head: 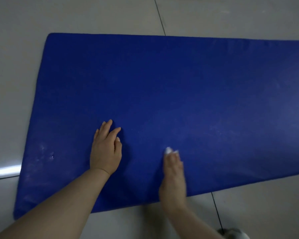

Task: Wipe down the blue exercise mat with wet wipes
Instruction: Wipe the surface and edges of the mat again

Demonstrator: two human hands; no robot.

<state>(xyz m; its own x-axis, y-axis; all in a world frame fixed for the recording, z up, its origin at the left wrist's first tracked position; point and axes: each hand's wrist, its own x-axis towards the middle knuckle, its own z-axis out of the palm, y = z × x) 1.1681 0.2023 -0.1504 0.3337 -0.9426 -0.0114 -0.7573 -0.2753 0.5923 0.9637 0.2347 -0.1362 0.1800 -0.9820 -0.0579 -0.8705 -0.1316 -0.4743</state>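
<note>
Head view: flat rectangular blue foam exercise mat (179, 92) lies on pale glossy floor tiles (93, 14); left hand (106, 150) presses flat, fingers straight; blurred right hand (173, 167) grips a crumpled white wet wipe (169, 150) against the mat.

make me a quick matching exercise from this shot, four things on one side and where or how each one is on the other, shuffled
Column one:
1. left hand
2. right hand
3. wet wipe
4. blue mat

Column two:
a. white, bunched, showing past the fingertips
b. spread out on the pale tiled floor
c. flat on the mat, fingers straight
d. blurred, pressing the wipe onto the mat

Pairs: 1-c, 2-d, 3-a, 4-b
</note>
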